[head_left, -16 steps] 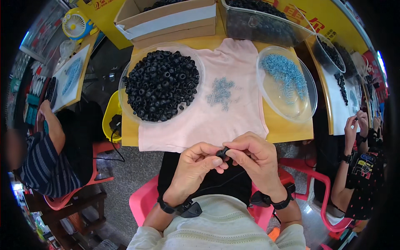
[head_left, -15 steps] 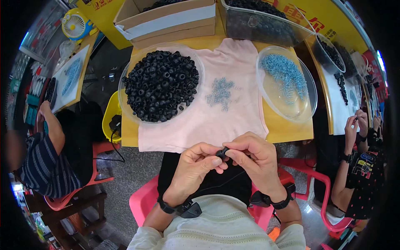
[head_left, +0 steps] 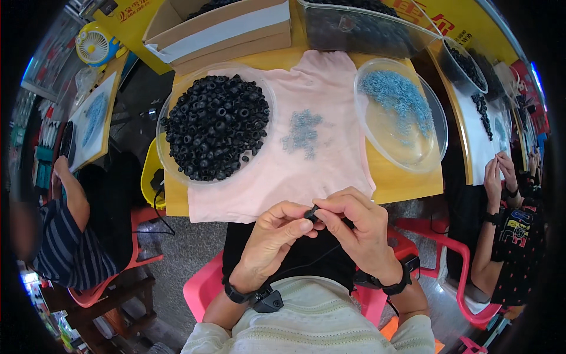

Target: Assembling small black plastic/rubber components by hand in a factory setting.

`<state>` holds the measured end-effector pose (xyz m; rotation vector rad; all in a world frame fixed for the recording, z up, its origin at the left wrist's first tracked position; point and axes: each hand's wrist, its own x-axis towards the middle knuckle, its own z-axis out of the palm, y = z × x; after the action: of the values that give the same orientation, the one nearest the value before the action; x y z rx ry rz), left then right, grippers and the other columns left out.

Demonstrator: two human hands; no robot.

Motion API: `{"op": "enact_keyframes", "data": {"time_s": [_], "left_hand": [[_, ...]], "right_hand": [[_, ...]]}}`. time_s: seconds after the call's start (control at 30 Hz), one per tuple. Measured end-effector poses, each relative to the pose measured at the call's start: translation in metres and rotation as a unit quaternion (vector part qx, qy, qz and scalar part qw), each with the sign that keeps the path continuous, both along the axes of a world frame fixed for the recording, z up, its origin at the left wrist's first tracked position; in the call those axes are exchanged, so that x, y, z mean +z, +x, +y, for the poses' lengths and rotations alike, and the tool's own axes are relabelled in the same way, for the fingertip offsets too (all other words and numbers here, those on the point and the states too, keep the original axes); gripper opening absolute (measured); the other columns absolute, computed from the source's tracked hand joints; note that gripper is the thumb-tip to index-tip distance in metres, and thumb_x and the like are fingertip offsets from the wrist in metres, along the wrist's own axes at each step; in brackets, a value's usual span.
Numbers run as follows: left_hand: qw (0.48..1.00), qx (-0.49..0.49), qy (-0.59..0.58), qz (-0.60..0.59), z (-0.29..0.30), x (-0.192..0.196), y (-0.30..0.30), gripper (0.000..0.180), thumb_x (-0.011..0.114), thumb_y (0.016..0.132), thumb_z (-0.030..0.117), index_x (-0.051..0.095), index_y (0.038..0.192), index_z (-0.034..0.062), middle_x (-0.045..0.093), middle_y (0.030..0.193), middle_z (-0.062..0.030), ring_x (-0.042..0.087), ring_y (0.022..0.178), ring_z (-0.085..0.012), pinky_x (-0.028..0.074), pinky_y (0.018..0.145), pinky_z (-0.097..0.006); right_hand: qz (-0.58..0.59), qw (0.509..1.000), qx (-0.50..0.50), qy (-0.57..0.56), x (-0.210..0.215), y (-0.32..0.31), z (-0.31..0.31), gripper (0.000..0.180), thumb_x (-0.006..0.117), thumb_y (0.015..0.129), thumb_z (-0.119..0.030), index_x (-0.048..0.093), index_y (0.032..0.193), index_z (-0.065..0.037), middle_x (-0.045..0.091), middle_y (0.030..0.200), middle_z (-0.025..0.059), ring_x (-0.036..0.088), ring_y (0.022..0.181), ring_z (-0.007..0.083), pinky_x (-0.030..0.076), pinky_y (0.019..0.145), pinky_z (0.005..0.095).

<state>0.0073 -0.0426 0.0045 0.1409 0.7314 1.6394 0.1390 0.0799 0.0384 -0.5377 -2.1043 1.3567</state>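
Small black piece (head_left: 311, 214) | looked stubby, partly hidden | was tilted | was pinched by fingers (head_left: 303, 225) of the left hand (head_left: 272, 233) and the right hand (head_left: 358, 227)

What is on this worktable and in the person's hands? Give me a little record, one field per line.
Left hand: pinching a small black part
Right hand: pinching the same part
Table left: round clear tray, heaped black pieces
Table middle: pink cloth, small bluish pile
Table right: clear container, blue pieces
Table back: cardboard box, clear bin
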Motion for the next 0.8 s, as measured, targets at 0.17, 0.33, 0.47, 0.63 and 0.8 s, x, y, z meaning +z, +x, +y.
{"op": "enact_keyframes", "data": {"time_s": [0.17,0.33,0.47,0.63,0.8], "left_hand": [[1.0,-0.007,-0.011,0.0,0.007,0.002,0.001,0.014,0.063,0.091,0.0,0.063,0.104,0.0031,0.068,0.106,-0.0123,0.067,0.098,-0.021,0.056,0.084,-0.031],[0.999,-0.02,-0.036,-0.024,0.014,-0.001,0.003,0.013,0.062,0.092,0.002,0.063,0.104,0.0049,0.067,0.107,-0.0114,0.065,0.102,-0.0218,0.054,0.089,-0.034],[0.998,-0.022,-0.043,-0.048,0.018,-0.002,0.007,0.013,0.062,0.092,0.002,0.063,0.104,0.0062,0.067,0.107,-0.0113,0.064,0.104,-0.0228,0.05,0.094,-0.036],[0.997,-0.026,-0.05,-0.051,0.023,-0.004,0.013,0.013,0.061,0.092,0.002,0.062,0.105,0.0063,0.067,0.108,-0.0115,0.064,0.103,-0.0229,0.05,0.095,-0.037],[0.997,-0.012,-0.069,-0.026,0.028,0.0,0.017,0.012,0.06,0.092,0.001,0.061,0.104,0.0047,0.067,0.106,-0.011,0.065,0.1,-0.0205,0.051,0.092,-0.035]], "right_hand": [[-0.003,0.999,0.013,0.044,0.005,0.005,0.005,0.029,0.066,0.083,0.004,0.062,0.112,0.003,0.061,0.095,0.0127,0.064,0.073,0.0186,0.053,0.062,0.0274],[-0.016,0.998,0.013,0.067,0.007,0.01,0.008,0.038,0.067,0.078,0.004,0.06,0.115,0.002,0.06,0.098,0.0126,0.062,0.078,0.0213,0.054,0.067,0.0298],[-0.025,0.995,-0.005,0.094,-0.001,0.011,0.008,0.043,0.071,0.074,0.002,0.059,0.115,0.002,0.06,0.098,0.0128,0.061,0.086,0.0254,0.053,0.073,0.0329],[-0.032,0.987,-0.018,0.155,-0.01,0.011,0.013,0.043,0.071,0.071,-0.001,0.059,0.112,0.003,0.059,0.098,0.0135,0.06,0.089,0.0278,0.052,0.074,0.0351],[-0.035,0.982,-0.024,0.182,-0.009,0.012,0.02,0.039,0.07,0.07,-0.002,0.058,0.107,0.003,0.059,0.097,0.0136,0.06,0.089,0.0285,0.051,0.074,0.0354]]}}
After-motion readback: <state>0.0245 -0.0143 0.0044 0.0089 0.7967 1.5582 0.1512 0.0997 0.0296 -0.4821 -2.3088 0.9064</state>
